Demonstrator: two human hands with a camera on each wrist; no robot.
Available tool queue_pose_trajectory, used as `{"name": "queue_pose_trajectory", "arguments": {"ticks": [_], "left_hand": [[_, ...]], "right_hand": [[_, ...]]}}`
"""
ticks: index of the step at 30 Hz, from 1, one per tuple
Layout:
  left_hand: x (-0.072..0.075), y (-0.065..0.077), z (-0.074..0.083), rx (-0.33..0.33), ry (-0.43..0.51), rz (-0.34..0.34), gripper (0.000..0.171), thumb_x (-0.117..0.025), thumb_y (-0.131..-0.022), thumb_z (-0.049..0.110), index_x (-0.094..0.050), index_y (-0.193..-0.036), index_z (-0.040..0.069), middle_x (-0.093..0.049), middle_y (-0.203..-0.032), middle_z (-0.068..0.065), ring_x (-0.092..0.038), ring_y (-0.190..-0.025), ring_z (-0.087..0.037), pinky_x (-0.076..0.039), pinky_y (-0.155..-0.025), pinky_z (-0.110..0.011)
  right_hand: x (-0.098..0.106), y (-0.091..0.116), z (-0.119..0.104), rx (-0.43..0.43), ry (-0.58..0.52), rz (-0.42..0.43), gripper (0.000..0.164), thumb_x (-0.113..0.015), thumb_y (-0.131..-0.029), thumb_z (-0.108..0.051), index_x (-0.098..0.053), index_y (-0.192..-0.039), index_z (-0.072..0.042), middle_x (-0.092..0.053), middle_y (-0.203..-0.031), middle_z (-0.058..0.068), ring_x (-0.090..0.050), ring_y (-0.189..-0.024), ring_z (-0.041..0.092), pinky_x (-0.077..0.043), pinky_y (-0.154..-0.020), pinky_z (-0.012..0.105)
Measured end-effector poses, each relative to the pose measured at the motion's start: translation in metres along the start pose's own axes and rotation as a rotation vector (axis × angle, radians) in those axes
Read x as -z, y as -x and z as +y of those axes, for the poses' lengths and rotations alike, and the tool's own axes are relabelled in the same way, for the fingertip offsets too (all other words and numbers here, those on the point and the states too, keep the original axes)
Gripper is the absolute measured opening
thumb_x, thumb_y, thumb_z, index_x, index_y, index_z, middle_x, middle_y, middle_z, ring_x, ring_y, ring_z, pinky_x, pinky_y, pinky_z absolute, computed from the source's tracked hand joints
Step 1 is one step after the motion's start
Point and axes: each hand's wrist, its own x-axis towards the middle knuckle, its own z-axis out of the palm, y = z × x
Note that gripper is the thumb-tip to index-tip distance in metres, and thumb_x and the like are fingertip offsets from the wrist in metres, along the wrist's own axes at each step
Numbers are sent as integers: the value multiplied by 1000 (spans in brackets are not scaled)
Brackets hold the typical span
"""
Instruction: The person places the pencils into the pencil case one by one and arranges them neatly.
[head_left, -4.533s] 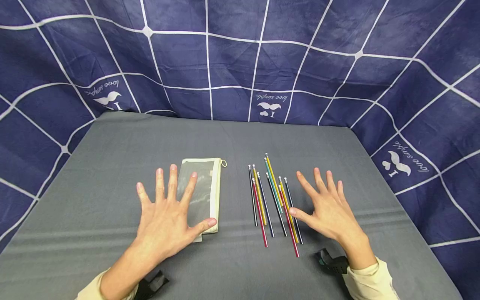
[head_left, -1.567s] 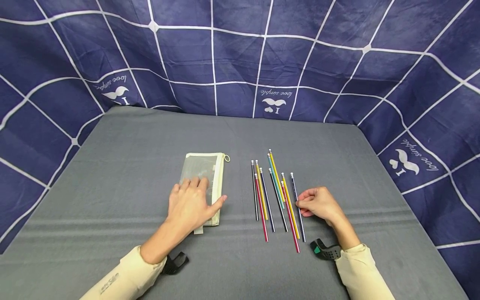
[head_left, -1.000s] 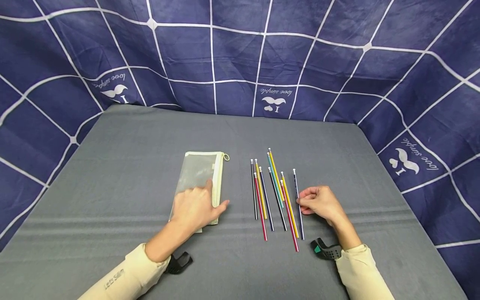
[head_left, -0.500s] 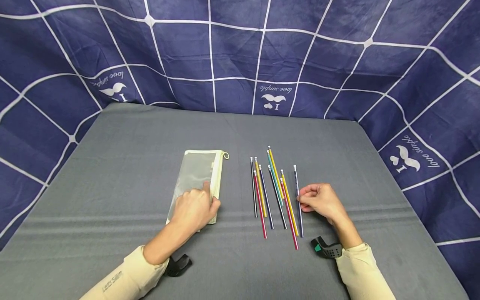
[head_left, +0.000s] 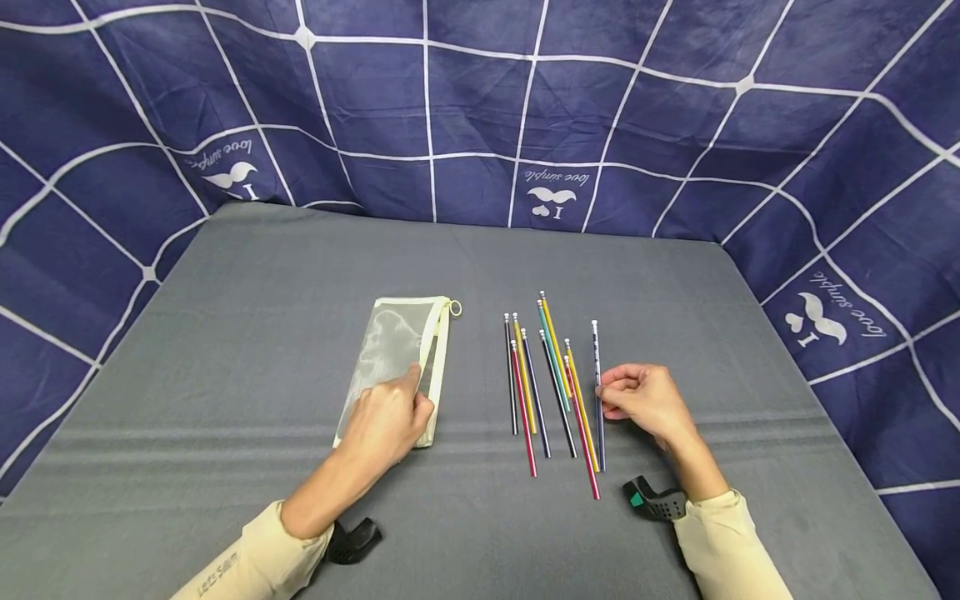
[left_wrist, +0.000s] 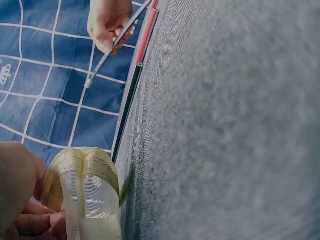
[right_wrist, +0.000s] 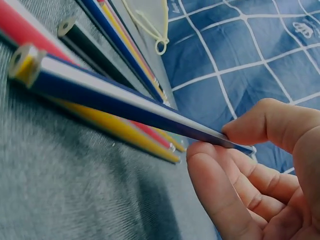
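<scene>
One cream-edged mesh pouch (head_left: 390, 342) at the left, flat on the grey worktop (head_left: 225, 333), mouth parted along the right-hand edge: opening apparently done, at least in part. Over its lower half, the left hand (head_left: 386, 421), index finger straight along the rim, the others bent; in the left wrist view, close against the yellow trim, seemingly pinching that edge and holding up one layer. No pencil visible inside.

Further right, apart from the pouch, four loose pencils (head_left: 523, 408) side by side. Next, three more pencils (head_left: 564, 417), black, teal and yellow; then a yellow-and-red pair (head_left: 593, 483), close together. Nine in all on the worktop, untouched by either hand: by that measure, only an early stage, with most of the handling left.

Farthest right, one blue-and-white pencil (head_left: 601, 437) between the thumb and fingertips of the right hand (head_left: 645, 400), pinched near mid-length. Eraser end raised, beyond the fingers and pointing away; unsharpened end on the near side of the grip, just beside the yellow-and-red pair, contact with the worktop impossible to tell.
</scene>
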Motion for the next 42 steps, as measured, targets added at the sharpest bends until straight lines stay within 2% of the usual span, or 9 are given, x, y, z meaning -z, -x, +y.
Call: {"name": "queue_pose_trajectory", "arguments": {"ticks": [4, 9, 15, 21, 28, 33, 42], "left_hand": [[-1, 2, -2, -34, 31, 51, 40, -58, -74, 5, -69, -110, -10, -67, -72, -13, -61, -58, -37, -48, -51, -51], [-1, 4, -4, -37, 69, 84, 40, -59, -73, 4, -70, -110, -10, -66, -69, -10, -59, -56, -31, -48, -52, -48], [0, 5, -6, -25, 104, 101, 42, -60, -74, 2, -69, -113, -10, -61, -64, -6, -51, -53, -23, -47, -51, -45], [1, 8, -7, 2, 138, 113, 43, -59, -74, 1, -69, -115, -9, -60, -64, -4, -48, -55, -18, -47, -52, -42], [3, 9, -7, 31, 178, 150, 43, -59, -76, 1, -69, -116, -8, -69, -74, -9, -53, -58, -19, -51, -57, -45], [3, 11, -7, 43, 187, 152, 42, -59, -76, 1, -69, -116, -8, -72, -84, -13, -56, -61, -22, -52, -61, -47], [3, 10, -6, 50, 190, 155, 41, -58, -77, 1, -69, -116, -8, -71, -80, -12, -54, -60, -21, -52, -60, -47]], "right_hand": [[-1, 2, -5, 23, 4, 35, 19, -61, -82, 9, -60, -97, 19, -69, -75, 12, -65, -58, 13, -57, -57, 31], [-4, 2, -8, 24, -27, 56, 19, -60, -82, 9, -59, -98, 19, -70, -74, 10, -66, -57, 13, -57, -57, 32], [-11, 0, -11, 19, -148, 9, 18, -61, -83, 9, -58, -98, 19, -69, -74, 6, -66, -58, 13, -57, -59, 31], [-22, -5, -15, 17, -273, -49, 13, -60, -83, 12, -60, -96, 14, -68, -72, 4, -66, -58, 13, -57, -58, 30], [-39, -14, -23, 1, -375, -107, 13, -58, -84, 13, -63, -91, 3, -69, -71, 6, -66, -58, 13, -57, -57, 28], [-52, -21, -27, -28, -392, -149, 12, -59, -85, 12, -64, -91, 4, -69, -72, 6, -67, -59, 13, -57, -59, 29], [-68, -29, -30, -61, -411, -174, 12, -59, -85, 12, -64, -90, 3, -69, -74, 7, -67, -60, 15, -57, -61, 30]]}}
